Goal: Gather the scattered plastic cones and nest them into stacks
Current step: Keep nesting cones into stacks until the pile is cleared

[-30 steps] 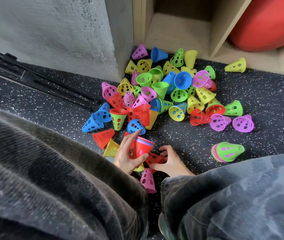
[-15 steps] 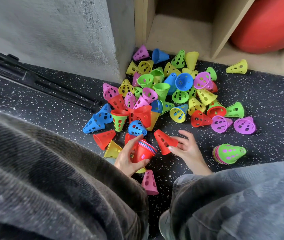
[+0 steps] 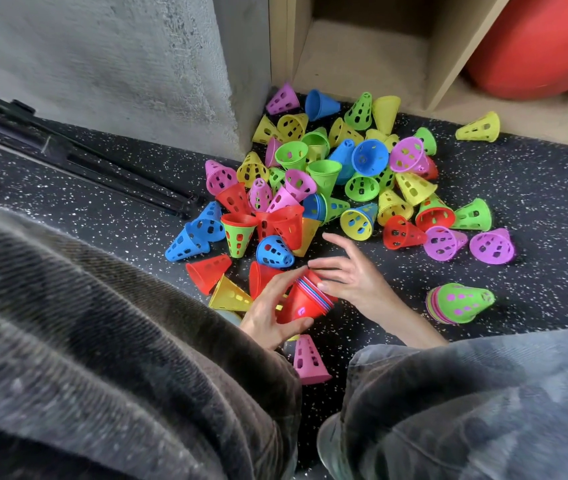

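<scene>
Red cone now nested into tilted stack (image 3: 305,301), rims up-right.

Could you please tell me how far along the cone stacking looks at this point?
Early. One green-topped stack lies finished on the floor. The left hand holds a red stack, with the right hand at its rim. The big loose pile is still unsorted.

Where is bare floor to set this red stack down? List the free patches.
Free: the speckled floor between the right hand and the green-topped stack, and the strip right of the purple cones. Also left of the blue cones, toward the black rods. Crowded: the pile by the wall corner, and around the left hand holding the red stack.
</scene>
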